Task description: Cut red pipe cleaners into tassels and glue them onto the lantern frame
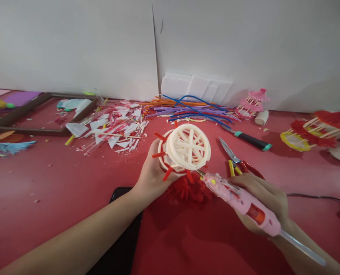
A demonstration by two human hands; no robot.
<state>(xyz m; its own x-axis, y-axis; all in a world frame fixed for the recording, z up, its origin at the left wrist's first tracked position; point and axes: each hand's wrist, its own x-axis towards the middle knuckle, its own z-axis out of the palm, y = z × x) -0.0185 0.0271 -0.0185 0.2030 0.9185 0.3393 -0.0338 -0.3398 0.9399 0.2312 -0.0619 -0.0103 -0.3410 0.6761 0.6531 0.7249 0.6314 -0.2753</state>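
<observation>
My left hand (151, 172) is wrapped round a cream wheel-shaped craft frame (190, 147) with rings and crossed spokes, raised over the table. Short red fuzzy strips (159, 154) stick out from its side. In my right hand (269, 198) is a pink hot glue gun (241, 196), with a clear glue stick (303, 247) jutting from its back end. The gun's nozzle points at the lower edge of the frame and appears to touch it or come very close. Beneath the frame lies a pile of red fuzzy strips (191, 189).
Scissors (232, 152) and a black-and-green-handled cutter (253, 141) lie right of centre. Colourful pipe cleaners (187, 109) and paper scraps (112, 128) fill the back. Pink (251, 103) and red tiered models (316, 128) stand at right. A brown frame (41, 131) lies left.
</observation>
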